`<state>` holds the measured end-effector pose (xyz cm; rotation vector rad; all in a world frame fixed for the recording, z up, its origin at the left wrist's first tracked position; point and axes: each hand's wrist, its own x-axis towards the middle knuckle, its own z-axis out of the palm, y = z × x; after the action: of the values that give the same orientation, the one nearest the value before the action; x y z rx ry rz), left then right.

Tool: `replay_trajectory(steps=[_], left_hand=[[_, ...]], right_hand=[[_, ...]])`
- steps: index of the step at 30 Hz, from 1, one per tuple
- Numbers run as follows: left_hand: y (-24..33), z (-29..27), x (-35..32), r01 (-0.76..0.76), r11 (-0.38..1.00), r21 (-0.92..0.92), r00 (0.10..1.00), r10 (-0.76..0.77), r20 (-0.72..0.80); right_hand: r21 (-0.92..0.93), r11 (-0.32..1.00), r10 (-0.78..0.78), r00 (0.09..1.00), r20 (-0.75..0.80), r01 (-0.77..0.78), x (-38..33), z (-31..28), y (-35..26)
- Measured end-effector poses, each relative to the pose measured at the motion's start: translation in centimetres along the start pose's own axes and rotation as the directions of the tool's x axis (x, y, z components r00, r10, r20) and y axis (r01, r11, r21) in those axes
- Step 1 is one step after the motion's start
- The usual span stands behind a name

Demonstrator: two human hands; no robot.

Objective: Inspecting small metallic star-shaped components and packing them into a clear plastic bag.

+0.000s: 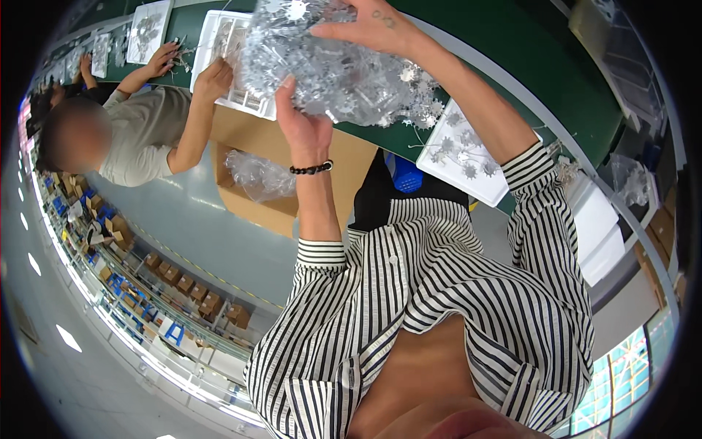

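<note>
A large clear plastic bag full of silver, spiky star-shaped metal parts is held up over the green bench. My left hand, with a dark bead bracelet at the wrist, grips its near side, thumb pressed against the plastic. At the bag's upper right, my right hand holds it too, thumb stretched across it; the other fingertips are partly hidden. More star-shaped parts show at the bag's right end. Beside it, a white tray carries several such parts with thin wires.
Below the bench edge stands an open cardboard box with crumpled clear plastic inside. A co-worker at the left handles parts near a slotted white tray. A blue stool is near me. White trays stand at the right.
</note>
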<state>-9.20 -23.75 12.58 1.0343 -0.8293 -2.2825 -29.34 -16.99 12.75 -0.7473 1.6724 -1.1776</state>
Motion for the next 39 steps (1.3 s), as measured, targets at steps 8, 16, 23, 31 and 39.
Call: replay_trajectory(steps=[8, 16, 23, 31, 39], left_hand=[[-0.6, 0.7, 2.6, 0.025, 0.988, -0.150, 0.976, 0.009, 0.219], [-3.7, -2.2, 4.1, 0.077, 0.994, -0.074, 0.988, -0.066, 0.139], [-3.3, -3.6, 3.0, 0.085, 0.994, -0.065, 0.990, -0.076, 0.121], [0.4, -2.1, 1.9, 0.074, 0.991, -0.114, 0.987, -0.056, 0.150], [-1.2, 1.7, 5.5, 0.297, 0.940, -0.166, 0.917, -0.232, 0.323]], right_hand=[[0.061, 0.902, -0.402, 0.883, -0.243, 0.428, -3.1, 1.3, -0.2], [-0.021, 1.000, -0.002, 0.978, -0.207, -0.003, 1.2, 0.9, 3.3], [0.008, 0.944, -0.307, 0.889, -0.340, 0.329, 1.7, 3.5, 7.3], [0.165, 0.949, -0.204, 0.921, -0.332, 0.270, -2.6, 2.1, 4.8], [0.256, 0.960, -0.044, 0.965, -0.258, 0.112, -4.4, -1.2, 4.8]])
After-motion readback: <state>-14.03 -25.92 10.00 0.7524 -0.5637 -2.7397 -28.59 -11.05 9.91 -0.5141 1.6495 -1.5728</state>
